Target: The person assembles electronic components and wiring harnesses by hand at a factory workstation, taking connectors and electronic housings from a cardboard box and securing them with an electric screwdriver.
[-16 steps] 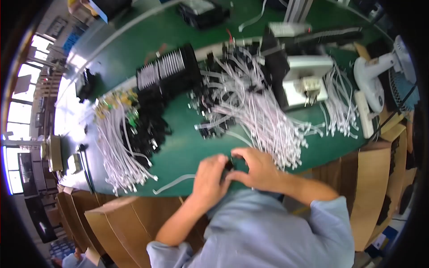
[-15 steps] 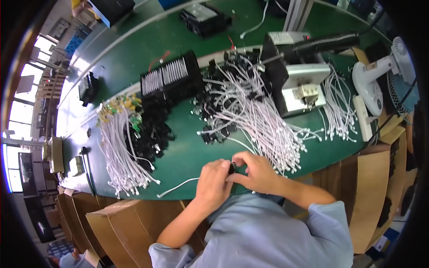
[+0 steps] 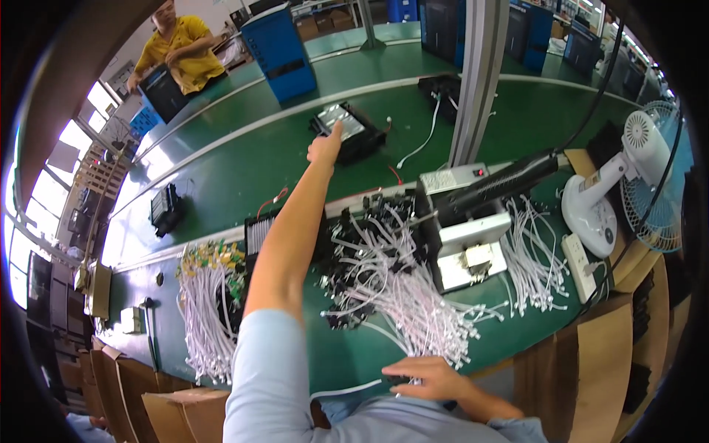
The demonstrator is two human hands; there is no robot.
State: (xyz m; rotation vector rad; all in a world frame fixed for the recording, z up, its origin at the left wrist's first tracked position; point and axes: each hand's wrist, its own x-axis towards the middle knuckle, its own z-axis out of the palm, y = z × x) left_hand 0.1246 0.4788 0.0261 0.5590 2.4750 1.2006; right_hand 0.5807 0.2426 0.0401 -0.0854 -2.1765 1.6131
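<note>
My left hand (image 3: 325,149) is stretched far forward to the black casing (image 3: 353,136) with a pale, shiny panel on top. One digit lies out over the casing's near left side; the other fingers are partly hidden, and firm contact cannot be made out. Low at the table's front edge, my right hand (image 3: 428,379) is closed on a small black part (image 3: 396,379) with a white cable (image 3: 347,389) beside it, trailing left. Between the arms lies a big heap of white cables (image 3: 421,310) with black ends.
White cables with yellow-green ends (image 3: 207,325) lie left. A black tool (image 3: 502,181) rests on a stand beside a metal post (image 3: 478,81). A fan (image 3: 591,214) and power strip (image 3: 578,266) stand right. Cardboard boxes (image 3: 185,410) line the front. Across the tables is a person in yellow (image 3: 185,48).
My left hand has left the small black part and reached forward to the black casing. My right hand stays near the front edge with the part. The view has tilted up.
</note>
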